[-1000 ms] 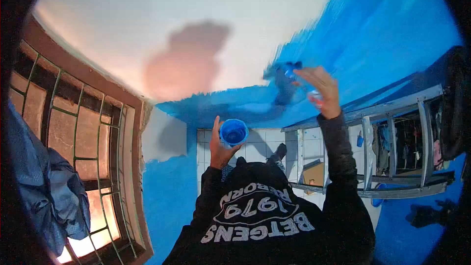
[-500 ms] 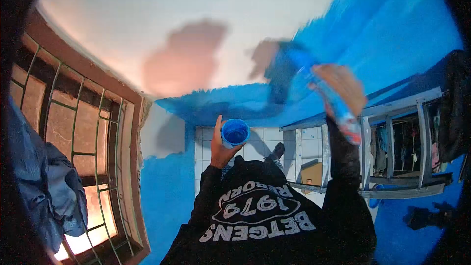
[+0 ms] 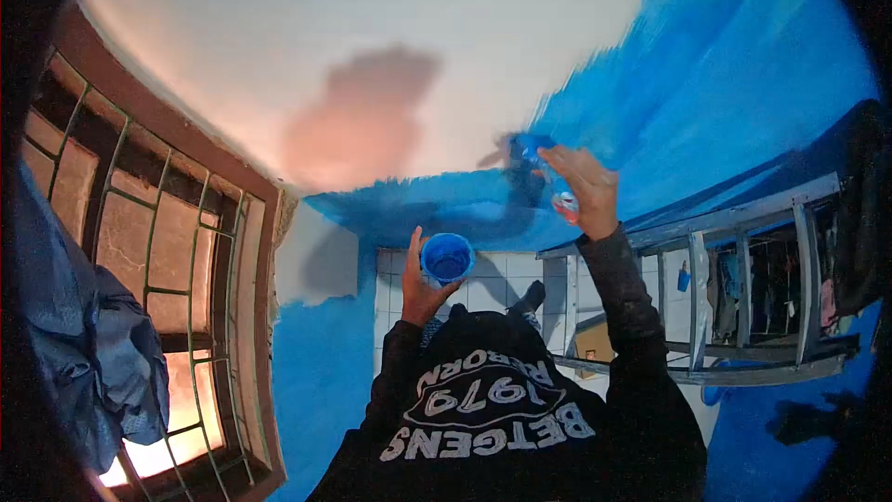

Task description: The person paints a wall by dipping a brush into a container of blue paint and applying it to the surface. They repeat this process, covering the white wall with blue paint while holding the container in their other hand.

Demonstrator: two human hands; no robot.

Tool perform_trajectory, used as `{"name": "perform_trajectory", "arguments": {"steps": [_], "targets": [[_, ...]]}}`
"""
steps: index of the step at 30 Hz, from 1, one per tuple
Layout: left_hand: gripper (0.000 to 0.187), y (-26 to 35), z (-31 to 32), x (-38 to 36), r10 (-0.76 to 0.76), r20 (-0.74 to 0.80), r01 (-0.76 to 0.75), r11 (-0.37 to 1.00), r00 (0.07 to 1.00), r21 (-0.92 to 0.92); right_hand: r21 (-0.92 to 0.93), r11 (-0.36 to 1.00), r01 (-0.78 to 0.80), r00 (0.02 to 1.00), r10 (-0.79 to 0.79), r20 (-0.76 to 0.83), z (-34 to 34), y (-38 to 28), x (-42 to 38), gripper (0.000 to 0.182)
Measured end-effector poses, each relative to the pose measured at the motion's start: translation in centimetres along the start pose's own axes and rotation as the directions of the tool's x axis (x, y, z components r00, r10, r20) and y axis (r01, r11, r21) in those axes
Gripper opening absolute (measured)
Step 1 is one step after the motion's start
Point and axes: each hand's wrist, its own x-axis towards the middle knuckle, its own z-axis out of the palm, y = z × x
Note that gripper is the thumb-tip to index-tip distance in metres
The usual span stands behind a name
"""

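My left hand (image 3: 415,281) is raised and grips a small blue cup (image 3: 447,257) holding blue paint. My right hand (image 3: 582,188) is stretched overhead and closed on a paintbrush (image 3: 542,160) with a blue-smeared handle. Its bristles touch the ceiling (image 3: 372,28) at the edge where white meets fresh blue paint (image 3: 725,65). Both arms wear the black sleeves of a printed hoodie (image 3: 483,409). Shadows of the hands fall on the white part of the ceiling.
A window with a green metal grille (image 3: 158,279) fills the left side, with a blue cloth (image 3: 74,353) hanging beside it. A grey metal ladder frame (image 3: 743,288) stands at the right. White wall tiles (image 3: 492,279) and a cardboard box (image 3: 595,339) lie beyond.
My right hand swung the brush out to the right in a blurred stroke, then back left to the white-blue edge. The left hand and cup stayed nearly still.
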Motion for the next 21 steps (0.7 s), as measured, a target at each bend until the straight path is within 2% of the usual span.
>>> {"name": "perform_trajectory", "arguments": {"steps": [2, 3, 5, 9, 12, 13, 14, 16, 17, 19, 21], "targets": [[0.118, 0.5, 0.0, 0.0, -0.056, 0.003, 0.055, 0.998, 0.998, 0.035, -0.035, 0.999, 0.038, 0.990, -0.042, -0.136, -2.5, -0.9, 2.0, 0.050], [0.118, 0.5, 0.1, 0.0, -0.057, 0.004, 0.057, 0.998, 0.998, 0.031, -0.037, 0.999, 0.038, 0.990, -0.043, -0.133, -3.4, -1.5, 2.6, 0.050], [0.117, 0.5, 0.0, -0.1, -0.016, -0.007, 0.016, 0.999, 1.000, 0.048, -0.110, 0.993, 0.041, 0.949, -0.073, -0.308, -4.5, -2.9, 2.9, 0.047], [0.118, 0.0, -0.1, -0.2, -0.030, -0.013, 0.030, 1.000, 0.999, 0.008, -0.234, 0.972, 0.030, 0.911, -0.123, -0.394, -2.8, -4.3, 0.7, 0.049], [0.119, 0.5, 0.1, -0.2, -0.041, -0.017, 0.042, 0.998, 0.999, 0.037, -0.231, 0.973, 0.003, 0.989, -0.038, -0.144, 2.1, -3.4, -5.3, 0.059], [0.119, 0.7, 0.0, -0.2, -0.060, -0.010, 0.060, 0.998, 0.998, 0.028, -0.229, 0.973, 0.005, 0.999, -0.017, -0.050, 3.3, -3.5, -7.2, 0.064], [0.119, 0.7, 0.0, -0.2, -0.080, -0.004, 0.080, 0.997, 0.997, 0.019, -0.230, 0.973, 0.006, 0.998, -0.019, -0.052, 4.7, -3.2, -9.1, 0.064], [0.119, 0.6, 0.1, -0.4, -0.051, -0.013, 0.052, 0.998, 0.999, 0.020, -0.179, 0.984, -0.004, 0.991, 0.028, 0.129, 7.3, -2.7, -12.4, 0.070], [0.119, 0.4, 0.1, -0.3, -0.022, -0.020, 0.022, 1.000, 1.000, 0.019, -0.179, 0.984, -0.008, 0.992, 0.030, 0.123, 7.9, -2.8, -13.5, 0.070], [0.119, 0.1, 0.0, -0.4, -0.017, -0.015, 0.018, 0.998, 1.000, 0.062, -0.141, 0.988, -0.062, 0.967, 0.094, 0.236, 8.7, -3.1, -14.3, 0.075], [0.120, -0.2, 0.0, -0.6, -0.023, -0.004, 0.024, 0.995, 1.000, 0.099, -0.135, 0.988, -0.072, 0.965, 0.103, 0.242, 9.0, -3.0, -14.6, 0.077]]}}
